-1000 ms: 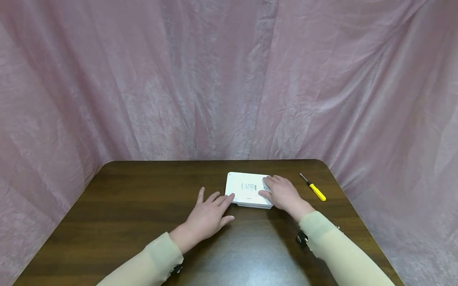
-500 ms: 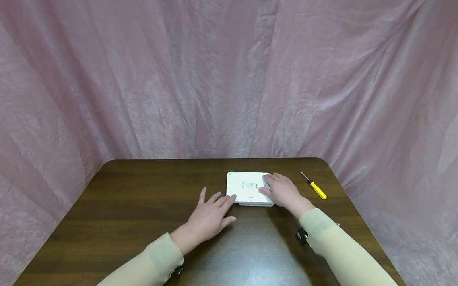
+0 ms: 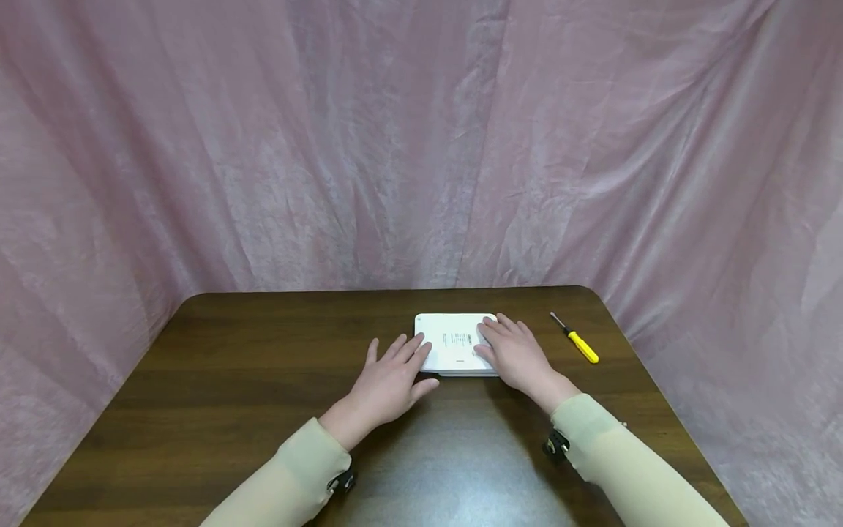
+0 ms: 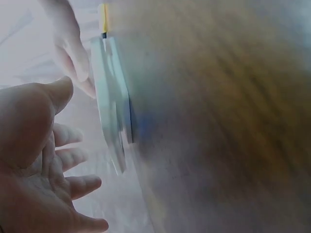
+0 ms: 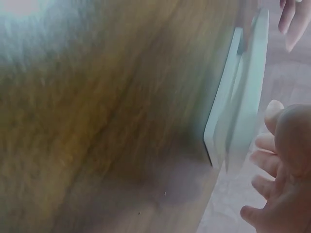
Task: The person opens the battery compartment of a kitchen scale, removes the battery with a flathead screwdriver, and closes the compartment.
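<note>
A flat white device (image 3: 454,355) with small printed text on its upper face lies on the table. Seen edge-on in the left wrist view, the device (image 4: 109,97) has two thin layers with a gap between them. My left hand (image 3: 384,388) has its fingers spread, the tips over the device's left edge. Over the right edge is my right hand (image 3: 520,359), fingers extended and thumb on the near side. In the right wrist view, the right hand's fingers (image 5: 265,187) are stretched out beside the device (image 5: 248,102), not wrapped around it.
A screwdriver with a yellow handle (image 3: 583,347) lies to the right of the device, its shaft pointing away. The dark brown wooden table (image 3: 230,410) ends at a pink curtain (image 3: 369,146) behind. Dark wrist cameras (image 3: 556,445) sit at the sleeve cuffs.
My left hand has moved forward, its fingertips now farther over the device's left edge. The right hand's fingers have shifted slightly forward over the right side. Screwdriver and device stay about where they were.
</note>
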Available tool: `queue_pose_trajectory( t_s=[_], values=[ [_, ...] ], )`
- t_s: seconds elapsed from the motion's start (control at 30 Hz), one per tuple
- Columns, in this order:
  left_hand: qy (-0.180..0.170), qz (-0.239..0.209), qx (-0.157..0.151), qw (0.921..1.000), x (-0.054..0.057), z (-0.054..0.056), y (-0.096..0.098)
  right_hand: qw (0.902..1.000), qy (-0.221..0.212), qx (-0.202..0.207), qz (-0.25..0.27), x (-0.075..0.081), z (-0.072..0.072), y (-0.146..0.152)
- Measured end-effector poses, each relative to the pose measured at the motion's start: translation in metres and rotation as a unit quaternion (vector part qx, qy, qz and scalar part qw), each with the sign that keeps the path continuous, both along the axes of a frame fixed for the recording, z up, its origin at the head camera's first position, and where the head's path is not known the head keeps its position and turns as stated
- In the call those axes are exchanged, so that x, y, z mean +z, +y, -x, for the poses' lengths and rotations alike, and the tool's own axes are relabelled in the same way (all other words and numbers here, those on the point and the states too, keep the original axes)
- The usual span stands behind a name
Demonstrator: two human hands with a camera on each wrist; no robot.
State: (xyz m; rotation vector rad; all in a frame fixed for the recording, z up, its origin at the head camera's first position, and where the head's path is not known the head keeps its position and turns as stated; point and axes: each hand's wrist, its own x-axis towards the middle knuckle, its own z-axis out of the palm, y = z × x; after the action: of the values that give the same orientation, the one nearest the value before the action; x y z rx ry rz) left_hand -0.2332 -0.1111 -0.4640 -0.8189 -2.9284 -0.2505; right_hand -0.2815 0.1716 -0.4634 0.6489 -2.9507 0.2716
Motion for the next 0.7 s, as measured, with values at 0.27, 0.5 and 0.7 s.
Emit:
queue_pose_trajectory(
  t_s=[0.27,0.5,0.7],
  values=[
    [-0.021,-0.004,0.021,0.9996,-0.003,0.005,0.004,0.997,0.042,0.061,0.022,0.002,-0.01,-0.01],
    [-0.049,0.004,0.016,0.9987,-0.007,0.004,0.005,0.9927,0.053,0.103,0.033,0.003,-0.013,-0.015],
    [-0.06,0.006,0.01,0.9981,-0.005,0.002,0.007,0.9917,0.056,0.112,0.025,0.003,-0.013,-0.016]
  ],
)
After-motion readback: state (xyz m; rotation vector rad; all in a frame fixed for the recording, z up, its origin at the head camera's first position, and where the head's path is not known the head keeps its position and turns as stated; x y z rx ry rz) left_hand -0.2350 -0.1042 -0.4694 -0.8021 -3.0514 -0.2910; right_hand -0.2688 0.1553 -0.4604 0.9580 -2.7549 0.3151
